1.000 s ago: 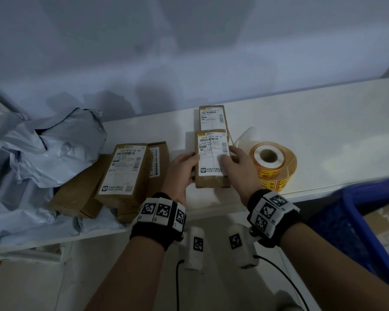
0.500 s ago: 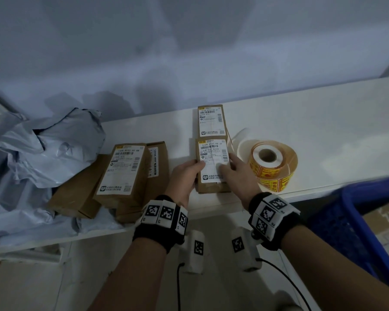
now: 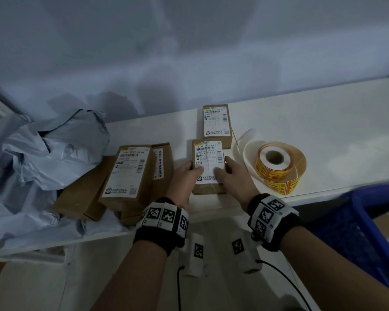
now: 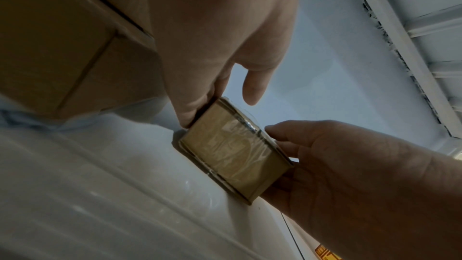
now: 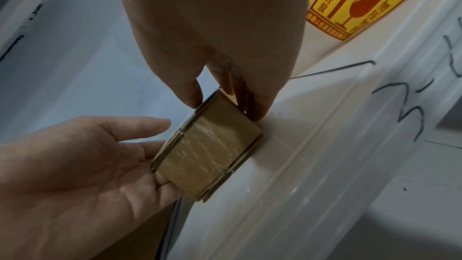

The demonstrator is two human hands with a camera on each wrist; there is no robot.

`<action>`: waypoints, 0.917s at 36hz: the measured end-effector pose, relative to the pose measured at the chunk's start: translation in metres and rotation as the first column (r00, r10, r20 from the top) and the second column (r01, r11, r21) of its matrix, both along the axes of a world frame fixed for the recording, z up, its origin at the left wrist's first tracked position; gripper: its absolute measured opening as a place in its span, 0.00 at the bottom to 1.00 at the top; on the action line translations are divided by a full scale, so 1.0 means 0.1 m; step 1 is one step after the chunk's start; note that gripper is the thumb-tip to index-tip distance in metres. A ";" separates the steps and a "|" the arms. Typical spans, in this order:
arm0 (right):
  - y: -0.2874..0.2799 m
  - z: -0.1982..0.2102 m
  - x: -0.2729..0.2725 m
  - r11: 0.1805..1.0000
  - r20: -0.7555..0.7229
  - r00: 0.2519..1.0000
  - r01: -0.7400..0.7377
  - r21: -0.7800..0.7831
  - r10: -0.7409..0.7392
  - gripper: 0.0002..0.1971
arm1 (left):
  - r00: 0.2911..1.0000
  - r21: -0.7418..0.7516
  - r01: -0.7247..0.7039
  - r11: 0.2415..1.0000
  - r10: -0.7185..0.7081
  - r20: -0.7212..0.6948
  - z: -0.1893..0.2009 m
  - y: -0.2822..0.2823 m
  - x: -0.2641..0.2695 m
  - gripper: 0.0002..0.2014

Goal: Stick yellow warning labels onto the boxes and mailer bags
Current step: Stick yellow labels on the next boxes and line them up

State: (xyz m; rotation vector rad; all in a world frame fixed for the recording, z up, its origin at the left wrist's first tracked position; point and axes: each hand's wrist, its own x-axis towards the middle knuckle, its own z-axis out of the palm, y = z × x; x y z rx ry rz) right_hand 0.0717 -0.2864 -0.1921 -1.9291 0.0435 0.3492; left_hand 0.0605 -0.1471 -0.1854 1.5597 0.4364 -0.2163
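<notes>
A small brown cardboard box (image 3: pixel 208 167) with a white shipping label lies on the white shelf (image 3: pixel 323 135) near its front edge. My left hand (image 3: pixel 192 169) grips its left side, thumb on the label. My right hand (image 3: pixel 222 169) grips the right side, thumb on top. The left wrist view shows the box's taped end (image 4: pixel 232 151) between the left hand (image 4: pixel 220 110) and right hand (image 4: pixel 337 165). In the right wrist view the box (image 5: pixel 207 155) sits pinched by the right hand (image 5: pixel 222 104). The roll of yellow warning labels (image 3: pixel 279 164) lies just right of the box.
A second labelled box (image 3: pixel 216 122) lies behind the held one. Several more boxes (image 3: pixel 130 171) are piled to the left, beside crumpled grey mailer bags (image 3: pixel 54 149). A blue crate (image 3: pixel 368 221) stands below the shelf at the right. A wall backs the shelf.
The box has slid slightly nearer the front edge of the shelf and a little left, with both hands staying on its sides.
</notes>
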 end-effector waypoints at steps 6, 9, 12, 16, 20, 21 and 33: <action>0.04 -0.05 0.06 1.000 -0.001 1.000 0.009 0.022 -0.009 0.25 | 1.000 0.025 0.030 0.999 -0.030 -0.001 -0.01 0.02 0.02 0.21; 0.03 -0.03 0.14 0.996 -0.028 0.997 0.077 0.048 -0.076 0.32 | 0.998 0.029 0.056 0.998 -0.056 0.015 -0.01 0.05 0.04 0.24; -0.02 -0.02 0.21 0.983 -0.070 0.983 0.172 0.067 -0.167 0.32 | 0.998 0.022 0.039 0.999 -0.040 0.042 -0.02 0.09 0.07 0.28; 0.00 -0.08 0.25 0.980 -0.077 0.988 0.147 0.136 -0.137 0.28 | 0.998 0.073 0.044 0.996 -0.047 0.034 -0.03 0.09 0.09 0.30; 0.12 -0.07 0.26 0.967 -0.024 0.986 0.168 0.189 -0.167 0.17 | 1.000 0.047 -0.013 0.999 0.013 -0.006 -0.01 0.09 0.11 0.27; 0.14 -0.06 0.27 0.960 -0.008 0.980 0.197 0.200 -0.199 0.17 | 1.000 0.031 -0.023 0.999 0.023 -0.014 0.00 0.09 0.11 0.26; 0.25 -0.03 0.31 0.959 0.119 0.978 0.135 0.249 -0.169 0.15 | 0.992 0.012 0.045 0.999 -0.044 -0.120 -0.10 0.13 0.14 0.49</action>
